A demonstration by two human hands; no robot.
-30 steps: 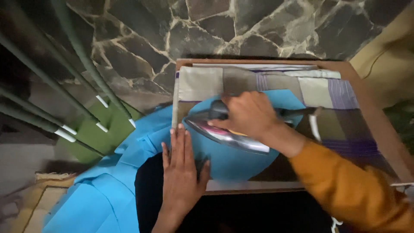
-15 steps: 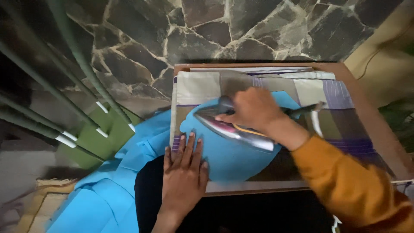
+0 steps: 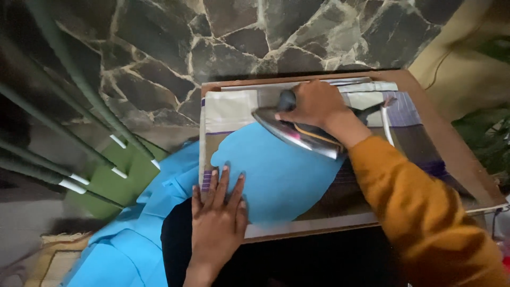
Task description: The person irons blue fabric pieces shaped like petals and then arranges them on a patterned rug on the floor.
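Note:
My right hand (image 3: 313,103) grips the dark handle of a metal clothes iron (image 3: 297,133), whose soleplate rests on the far part of a bright blue garment (image 3: 281,175). The garment lies over a patchwork cloth (image 3: 234,109) that covers a low wooden board (image 3: 451,143), and it hangs off the board's left side down to the floor. My left hand (image 3: 218,212) lies flat, fingers spread, on the near left edge of the blue garment, close to the board's corner. An orange sleeve covers my right arm.
A stone-tiled floor (image 3: 255,32) lies beyond the board. Green metal chair legs (image 3: 79,111) with white tips slant in from the left over a green mat (image 3: 117,183). The iron's white cord (image 3: 389,130) runs across the cloth. Plant leaves (image 3: 489,133) are at the right.
The iron has slid away from me toward the far edge of the blue garment. My left hand stays pressed on the garment's near left edge.

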